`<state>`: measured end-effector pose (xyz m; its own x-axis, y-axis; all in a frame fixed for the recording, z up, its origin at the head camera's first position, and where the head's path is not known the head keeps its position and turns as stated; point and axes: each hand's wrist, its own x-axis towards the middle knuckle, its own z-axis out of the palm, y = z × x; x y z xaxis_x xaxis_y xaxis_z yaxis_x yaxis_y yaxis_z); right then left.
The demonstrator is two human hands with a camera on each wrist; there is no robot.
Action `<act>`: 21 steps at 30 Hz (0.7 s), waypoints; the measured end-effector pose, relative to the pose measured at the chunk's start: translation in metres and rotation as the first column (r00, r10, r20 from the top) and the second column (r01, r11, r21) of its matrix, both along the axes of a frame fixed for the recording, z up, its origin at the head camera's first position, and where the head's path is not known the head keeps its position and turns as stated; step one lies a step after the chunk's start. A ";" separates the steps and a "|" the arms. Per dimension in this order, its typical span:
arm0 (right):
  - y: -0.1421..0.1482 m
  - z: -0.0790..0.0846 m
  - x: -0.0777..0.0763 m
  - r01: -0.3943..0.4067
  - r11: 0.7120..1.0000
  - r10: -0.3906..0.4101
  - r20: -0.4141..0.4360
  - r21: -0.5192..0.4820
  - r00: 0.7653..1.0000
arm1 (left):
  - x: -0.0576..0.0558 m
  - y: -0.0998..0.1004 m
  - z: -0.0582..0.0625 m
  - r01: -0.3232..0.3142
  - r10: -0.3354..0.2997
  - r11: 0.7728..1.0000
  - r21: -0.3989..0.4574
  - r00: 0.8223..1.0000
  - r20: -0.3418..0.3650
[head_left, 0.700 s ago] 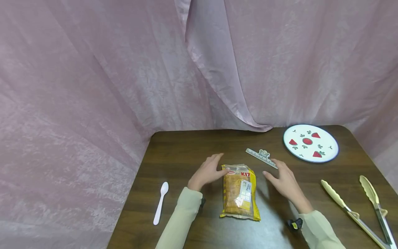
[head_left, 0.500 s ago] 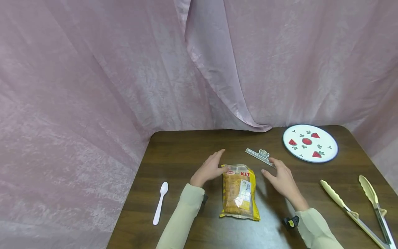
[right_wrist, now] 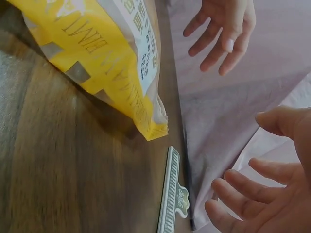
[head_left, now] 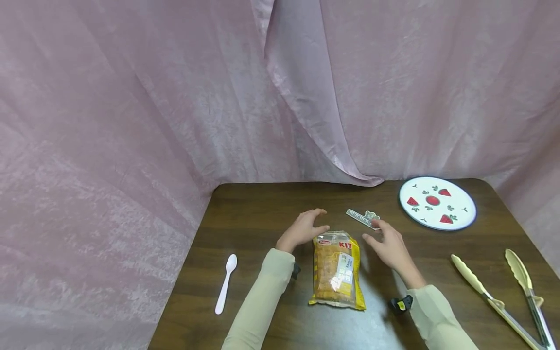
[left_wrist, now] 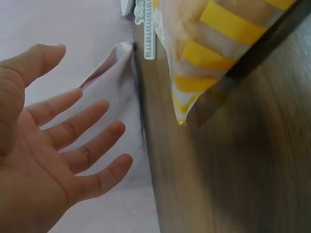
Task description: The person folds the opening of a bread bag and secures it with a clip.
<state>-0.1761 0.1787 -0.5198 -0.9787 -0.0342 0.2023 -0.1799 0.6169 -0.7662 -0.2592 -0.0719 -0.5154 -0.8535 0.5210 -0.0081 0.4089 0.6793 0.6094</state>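
Note:
A yellow-edged clear packet of bread [head_left: 334, 273] lies on the table between my hands, with a white label on its front. My left hand [head_left: 303, 230], fingers spread and holding nothing, is over the packet's far left corner. In the left wrist view the left palm [left_wrist: 46, 155] faces the packet across a gap. My right hand [head_left: 391, 247] is also empty, to the right of the packet's far end. Its fingertips overlap the right end of a flat ruler-marked clip [head_left: 360, 218] in the head view. The right wrist view shows the clip [right_wrist: 170, 194] lying apart from the right fingers [right_wrist: 243, 191].
A white plastic spoon [head_left: 225, 284] lies to the left. At the far right corner sits a white plate [head_left: 420, 187] with watermelon pictures. Tongs [head_left: 503, 308] with cream tips lie spread at the right. A pink curtain [head_left: 175, 97] hangs behind the table's far edge.
Both hands have moved inward toward each other, the left to the right and the right to the left and slightly away from the body. The packet stays in place.

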 end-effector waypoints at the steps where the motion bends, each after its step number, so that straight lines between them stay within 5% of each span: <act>1: 0.000 0.000 -0.001 -0.005 1.000 0.005 0.006 0.006 1.000 | -0.001 0.002 -0.001 0.007 -0.007 1.000 0.001 1.000 0.005; 21: -0.018 -0.021 -0.017 -0.107 0.994 0.103 0.149 0.022 0.983 | -0.015 0.033 -0.017 0.037 -0.047 0.997 0.064 0.985 0.168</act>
<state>-0.1931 0.1610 -0.5413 -0.9884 -0.1422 0.0530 -0.1311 0.6237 -0.7706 -0.2746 -0.0389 -0.5321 -0.8198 0.5604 -0.1177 0.3239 0.6234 0.7117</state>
